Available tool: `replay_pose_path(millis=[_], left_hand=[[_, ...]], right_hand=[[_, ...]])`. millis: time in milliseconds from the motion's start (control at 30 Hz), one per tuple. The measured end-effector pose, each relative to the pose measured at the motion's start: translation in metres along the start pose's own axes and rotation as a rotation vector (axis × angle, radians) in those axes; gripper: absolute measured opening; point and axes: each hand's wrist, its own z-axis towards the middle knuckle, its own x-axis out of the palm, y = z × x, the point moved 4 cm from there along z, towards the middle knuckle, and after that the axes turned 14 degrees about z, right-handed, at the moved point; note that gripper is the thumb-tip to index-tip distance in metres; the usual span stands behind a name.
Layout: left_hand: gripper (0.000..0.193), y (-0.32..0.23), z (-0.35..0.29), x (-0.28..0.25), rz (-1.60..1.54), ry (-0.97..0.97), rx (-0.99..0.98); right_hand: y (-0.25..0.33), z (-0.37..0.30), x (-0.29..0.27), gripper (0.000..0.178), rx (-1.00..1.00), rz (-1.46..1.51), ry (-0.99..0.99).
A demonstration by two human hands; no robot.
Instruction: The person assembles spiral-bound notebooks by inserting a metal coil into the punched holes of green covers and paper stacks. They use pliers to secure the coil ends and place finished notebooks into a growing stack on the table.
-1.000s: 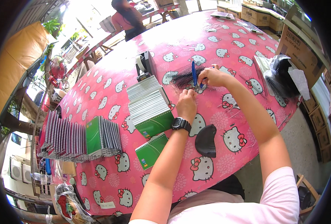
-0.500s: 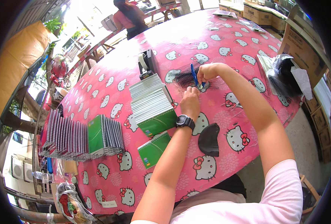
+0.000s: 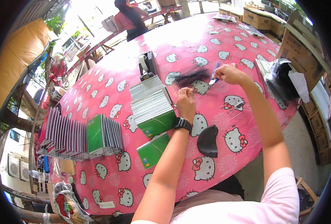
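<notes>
My right hand (image 3: 229, 73) is closed around a blue-handled tool (image 3: 216, 70) with a pale tip, held above the table to the right of a pile of black spiral binding coils (image 3: 192, 76). Blur keeps the tool's exact kind from showing. My left hand (image 3: 186, 100), with a black watch on its wrist, has its fingers pinched together just below the coils; whatever is between them is too small to make out. To its left stands a stack of unbound paper blocks (image 3: 148, 102) with a green cover at the front. A green notebook cover (image 3: 154, 150) lies nearer me.
Spiral-bound notebooks (image 3: 70, 134) are stacked at the left. A tape dispenser (image 3: 146, 65) stands behind the paper stack. A black curved piece (image 3: 208, 141) lies by my left forearm. More coils and plastic (image 3: 283, 82) sit at the right edge. Another person (image 3: 130, 20) is far off.
My right hand has moved right with the blue-handled tool, away from my left hand. My left hand has shifted slightly left, still pinched.
</notes>
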Motion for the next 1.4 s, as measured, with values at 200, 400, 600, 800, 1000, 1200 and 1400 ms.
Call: replay_pose_path(millis=[200,400,600,800,1000,1200,1400], left_hand=[[0.017,-0.003,-0.004,0.002,0.054,0.117,0.026],[0.014,-0.011,-0.009,0.006,0.268,0.167,0.216],[0.015,-0.019,-0.006,0.011,0.34,0.212,0.269],[0.015,-0.036,0.003,-0.045,-0.125,0.18,0.104],[0.011,0.01,-0.047,-0.261,-0.181,-0.185,-0.18],[0.028,0.146,-0.212,-0.483,0.202,-0.678,-0.602],[0.042,0.16,-0.361,-0.552,0.96,-0.512,-1.098]], right_hand=[[-0.009,-0.102,0.029,0.012,-0.146,0.351,-0.21],[-0.007,-0.146,0.07,0.012,-0.127,0.238,-0.558],[-0.015,-0.141,0.077,0.011,-0.109,0.299,-0.542],[-0.015,-0.14,0.079,0.012,-0.112,0.353,-0.535],[-0.02,-0.141,0.074,0.011,-0.148,0.388,-0.514],[-0.013,-0.144,0.071,0.012,-0.117,0.452,-0.491],[-0.023,-0.137,0.076,0.013,-0.09,0.432,-0.459]])
